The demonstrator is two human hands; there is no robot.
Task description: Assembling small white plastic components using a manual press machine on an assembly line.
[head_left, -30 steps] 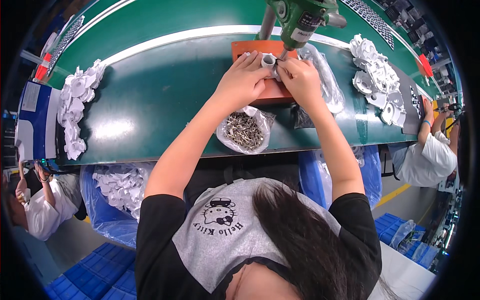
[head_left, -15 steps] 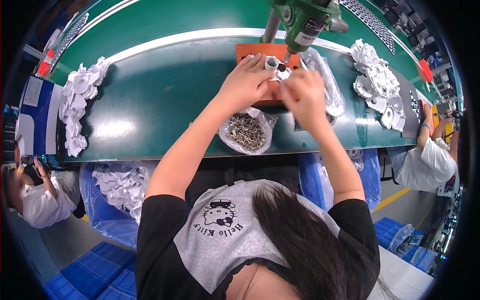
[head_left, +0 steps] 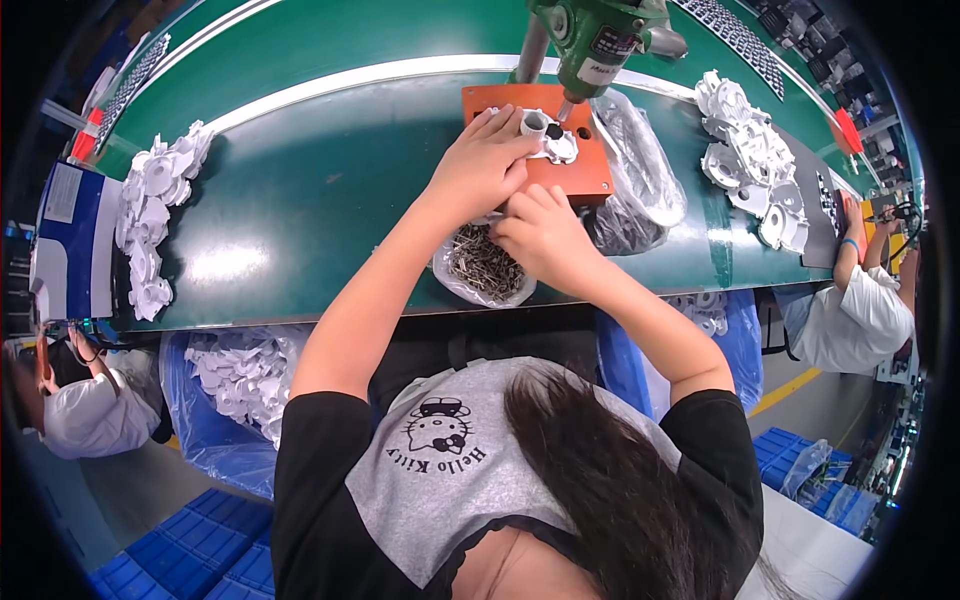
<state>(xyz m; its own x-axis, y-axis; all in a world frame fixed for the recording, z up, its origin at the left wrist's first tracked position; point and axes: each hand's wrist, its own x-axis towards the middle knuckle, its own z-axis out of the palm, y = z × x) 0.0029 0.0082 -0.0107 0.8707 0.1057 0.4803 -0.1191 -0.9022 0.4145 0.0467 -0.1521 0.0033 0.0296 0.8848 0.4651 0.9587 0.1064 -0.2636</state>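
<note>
My left hand (head_left: 482, 168) holds a white plastic part (head_left: 560, 148) against an orange block (head_left: 580, 178) on the bench. The part has a round upright tube, which shows beside my fingertips. Closer to me, my right hand (head_left: 548, 238) hangs over the far right side of a clear bag of small metal pins (head_left: 480, 262). Its fingers are curled, close to my left wrist; whatever they hold, if anything, is hidden. Above the part stands a green machine head (head_left: 600, 45), its narrow metal tip pointing down at the part.
White plastic parts (head_left: 150, 215) are piled at the left, with another pile (head_left: 755, 165) at the right. A clear plastic bag (head_left: 640, 175) lies beside the orange block. Lined blue bins (head_left: 225, 440) stand below the bench edge. Co-workers sit on both sides.
My right hand has moved from beside the white part down and left to the bag of pins. My left hand stays on the part.
</note>
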